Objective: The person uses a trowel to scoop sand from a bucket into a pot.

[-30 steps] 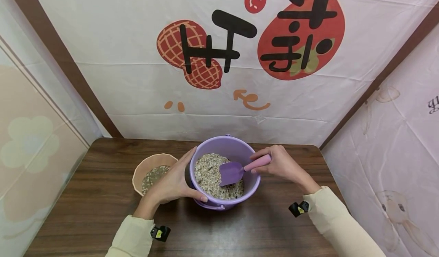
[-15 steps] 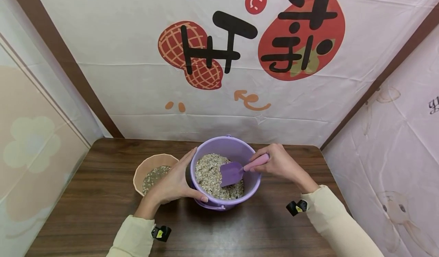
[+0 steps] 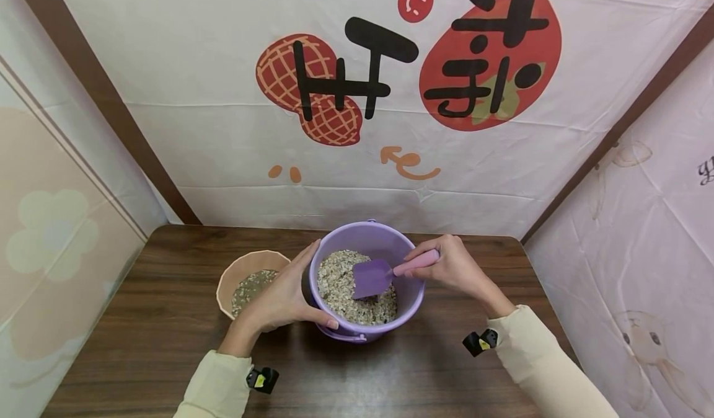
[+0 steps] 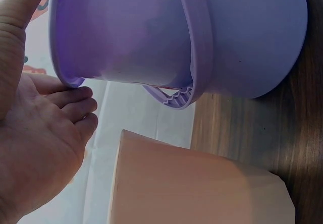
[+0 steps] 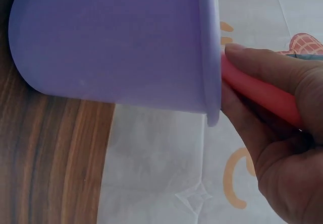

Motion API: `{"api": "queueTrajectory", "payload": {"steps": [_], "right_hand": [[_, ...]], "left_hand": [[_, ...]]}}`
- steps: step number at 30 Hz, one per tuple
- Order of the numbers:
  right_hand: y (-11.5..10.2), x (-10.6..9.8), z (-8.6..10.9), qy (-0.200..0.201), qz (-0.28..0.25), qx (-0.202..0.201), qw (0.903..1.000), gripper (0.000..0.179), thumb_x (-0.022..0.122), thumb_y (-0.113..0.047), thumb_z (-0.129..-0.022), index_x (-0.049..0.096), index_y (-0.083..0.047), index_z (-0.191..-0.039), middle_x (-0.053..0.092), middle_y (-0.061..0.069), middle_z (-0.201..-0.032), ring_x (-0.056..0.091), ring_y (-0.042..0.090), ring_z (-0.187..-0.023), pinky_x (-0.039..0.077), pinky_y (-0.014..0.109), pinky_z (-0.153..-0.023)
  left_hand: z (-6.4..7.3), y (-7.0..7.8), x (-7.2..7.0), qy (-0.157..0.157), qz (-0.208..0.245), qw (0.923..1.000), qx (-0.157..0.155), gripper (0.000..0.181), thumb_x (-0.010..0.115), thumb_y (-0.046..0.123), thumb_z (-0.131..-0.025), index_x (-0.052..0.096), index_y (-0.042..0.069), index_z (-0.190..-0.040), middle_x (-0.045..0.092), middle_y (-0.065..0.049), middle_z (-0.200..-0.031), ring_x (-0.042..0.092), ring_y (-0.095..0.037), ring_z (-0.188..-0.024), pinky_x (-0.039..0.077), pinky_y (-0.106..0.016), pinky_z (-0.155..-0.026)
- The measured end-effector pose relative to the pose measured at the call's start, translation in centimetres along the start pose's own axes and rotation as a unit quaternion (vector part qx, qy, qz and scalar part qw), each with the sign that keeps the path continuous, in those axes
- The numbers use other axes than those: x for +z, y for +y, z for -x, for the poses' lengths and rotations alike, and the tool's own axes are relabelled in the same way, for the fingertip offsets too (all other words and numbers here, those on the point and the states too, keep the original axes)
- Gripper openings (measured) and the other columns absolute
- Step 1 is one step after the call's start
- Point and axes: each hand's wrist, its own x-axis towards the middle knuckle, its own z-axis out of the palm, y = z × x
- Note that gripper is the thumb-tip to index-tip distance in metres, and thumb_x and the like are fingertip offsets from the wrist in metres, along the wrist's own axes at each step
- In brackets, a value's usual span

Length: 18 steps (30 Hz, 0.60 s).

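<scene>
A purple bucket [image 3: 409, 306] stands on the table, with pale, grainy flakes [image 3: 340, 284] inside. My left hand [image 3: 281, 297] grips its left side at the rim, thumb toward the front and fingers toward the back. In the left wrist view those fingertips [image 4: 78, 100] bend against the rim. My right hand [image 3: 452, 268] holds the pink handle of a small scoop [image 3: 372, 279] over the right rim. The purple blade of the scoop lies on the flakes, its front edge at their surface. In the right wrist view, thumb and fingers wrap the handle [image 5: 260, 93].
A peach-coloured bowl [image 3: 224, 288], partly behind my left forearm, holds similar flakes in a murky layer. The bucket's handle [image 3: 348, 337] hangs down at the front. Printed cloth walls [image 3: 357, 201] enclose the dark wooden table [image 3: 167, 319] at the back and sides.
The scoop's blade has shifted slightly left and up across the flakes, moved by my right hand. My left hand and the bucket stay in place.
</scene>
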Motion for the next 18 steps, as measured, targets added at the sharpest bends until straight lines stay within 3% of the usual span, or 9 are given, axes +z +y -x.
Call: {"api": "queueTrajectory", "payload": {"steps": [10,18], "right_hand": [[0.0,0.7,0.2,-0.001,-0.066,0.025,0.9975,0.019,0.090,-0.009,-0.076,0.083,-0.011,-0.093,0.077,-0.008,-0.084,0.074,0.012,-0.082,0.061,0.031,-0.066],[0.2,1.3,0.2,0.006,-0.081,0.016,0.9966,0.020,0.091,-0.010,-0.075,0.083,-0.010,-0.093,0.077,-0.007,-0.082,0.074,0.013,-0.082,0.061,0.030,-0.067]], "left_hand": [[-0.2,-0.2,0.1,-0.002,0.012,0.9998,0.018,0.150,0.099,0.056,-0.048,0.014,0.013,-0.164,0.019,-0.008,-0.167,0.022,-0.026,-0.150,0.023,-0.053,-0.120],[-0.2,-0.1,0.1,-0.001,0.012,0.9998,0.017,0.150,0.100,0.055,-0.047,0.015,0.014,-0.164,0.019,-0.009,-0.167,0.021,-0.028,-0.150,0.024,-0.055,-0.120]]}}
